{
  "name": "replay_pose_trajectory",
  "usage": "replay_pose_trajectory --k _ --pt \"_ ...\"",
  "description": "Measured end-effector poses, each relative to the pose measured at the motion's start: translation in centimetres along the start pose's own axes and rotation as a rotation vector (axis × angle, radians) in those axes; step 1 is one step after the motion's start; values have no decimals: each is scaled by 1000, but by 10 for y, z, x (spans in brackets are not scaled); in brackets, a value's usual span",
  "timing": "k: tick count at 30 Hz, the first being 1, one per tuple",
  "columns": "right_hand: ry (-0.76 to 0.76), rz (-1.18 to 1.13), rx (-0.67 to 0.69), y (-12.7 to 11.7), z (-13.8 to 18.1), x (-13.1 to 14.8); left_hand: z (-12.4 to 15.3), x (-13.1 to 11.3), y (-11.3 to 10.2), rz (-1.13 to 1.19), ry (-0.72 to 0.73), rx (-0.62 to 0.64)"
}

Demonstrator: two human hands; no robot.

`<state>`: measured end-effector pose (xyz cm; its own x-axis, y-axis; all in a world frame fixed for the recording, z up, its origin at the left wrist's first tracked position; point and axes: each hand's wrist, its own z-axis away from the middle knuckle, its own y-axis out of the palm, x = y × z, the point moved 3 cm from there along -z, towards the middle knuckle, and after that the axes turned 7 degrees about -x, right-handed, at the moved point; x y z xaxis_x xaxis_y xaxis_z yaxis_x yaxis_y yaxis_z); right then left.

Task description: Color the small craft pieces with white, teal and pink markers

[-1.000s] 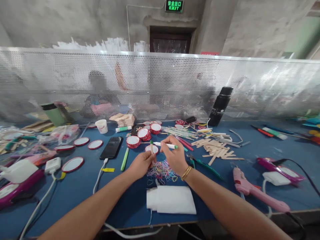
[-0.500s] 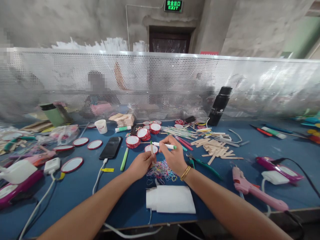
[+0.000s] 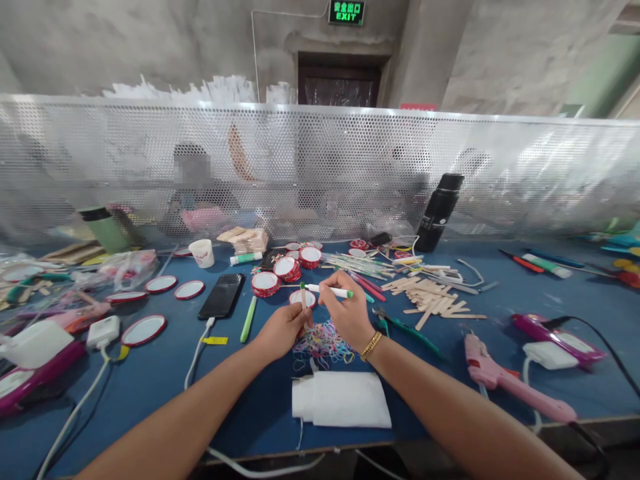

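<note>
Between the fingers of my left hand (image 3: 285,327) stands a wooden craft stick (image 3: 303,297), upright, its top end coloured green. My right hand (image 3: 345,310) grips a white marker (image 3: 330,291) with a green end, its tip pointing left close to the stick's green end; whether they touch I cannot tell. Below both hands lies a pile of colourful rubber bands (image 3: 323,343). A round white disc with a red rim (image 3: 309,298) lies just behind the stick. Nearer me is a white pouch (image 3: 345,399).
Loose craft sticks (image 3: 435,297) and green-handled pliers (image 3: 413,333) lie to the right, with a pink glue gun (image 3: 515,380) beyond. A black phone (image 3: 222,296) with a cable is on the left. A black bottle (image 3: 440,213) stands by the perforated metal screen (image 3: 340,153).
Slightly more green shows on the top end of the craft stick. Both hands have kept almost the same position.
</note>
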<state>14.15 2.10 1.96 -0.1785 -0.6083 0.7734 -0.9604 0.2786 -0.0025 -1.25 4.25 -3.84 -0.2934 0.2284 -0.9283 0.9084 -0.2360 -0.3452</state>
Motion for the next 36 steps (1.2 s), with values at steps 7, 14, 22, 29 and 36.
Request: replay_pose_trajectory --k 7,14,22,29,36 --pt "8 -39 15 1 0 -1 1 -2 -1 -36 17 -3" --pt "9 -41 -11 -1 0 -1 2 -5 0 -26 3 -14" --pt "1 -23 -5 -1 0 0 2 -4 -1 -33 -1 -9" --pt "10 -42 12 0 0 -1 2 -4 -1 -61 -22 -28" --pt "5 -28 -16 -2 -1 -2 1 -2 -2 -53 3 -7"
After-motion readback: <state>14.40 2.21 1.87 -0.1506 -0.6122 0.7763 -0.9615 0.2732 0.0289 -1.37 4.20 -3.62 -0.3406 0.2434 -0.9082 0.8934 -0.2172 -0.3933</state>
